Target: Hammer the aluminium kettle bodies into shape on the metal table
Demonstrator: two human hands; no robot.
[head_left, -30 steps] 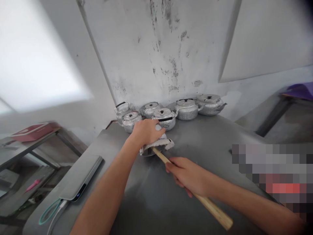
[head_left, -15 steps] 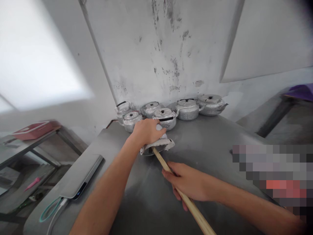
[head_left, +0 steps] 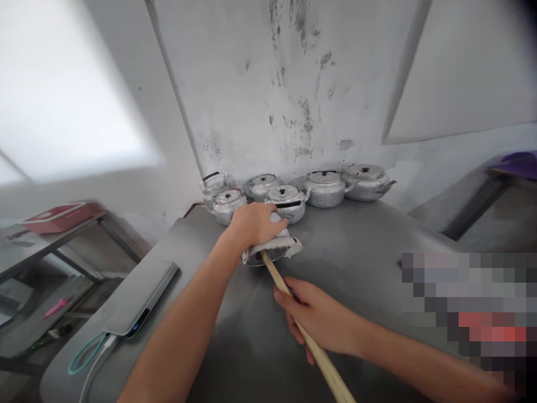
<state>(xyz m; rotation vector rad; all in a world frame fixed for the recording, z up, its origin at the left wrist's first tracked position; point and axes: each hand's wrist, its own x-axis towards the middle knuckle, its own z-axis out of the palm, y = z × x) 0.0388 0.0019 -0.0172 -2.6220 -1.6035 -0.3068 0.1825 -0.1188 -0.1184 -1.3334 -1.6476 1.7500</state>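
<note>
My left hand (head_left: 254,224) is closed over a whitish cloth (head_left: 277,245), pressing it onto a small round metal piece (head_left: 264,258) on the grey metal table (head_left: 356,235). My right hand (head_left: 316,319) is wrapped round a long wooden stick (head_left: 293,313). The stick's far end goes under the cloth into the metal piece, and its near end runs off the bottom of the picture. Just behind my left hand stand several aluminium kettles (head_left: 325,188) in a row against the stained wall.
A flat grey device (head_left: 136,296) with a teal cable (head_left: 84,358) lies at the table's left edge. To the left stands a lower table with a red box (head_left: 59,215). A blurred-out patch (head_left: 470,302) covers the right side. A second table with something purple (head_left: 518,164) stands far right.
My right hand has slid up the stick toward the cloth, and the stick has swung to point more steeply down out of the picture. My left hand has stayed on the cloth.
</note>
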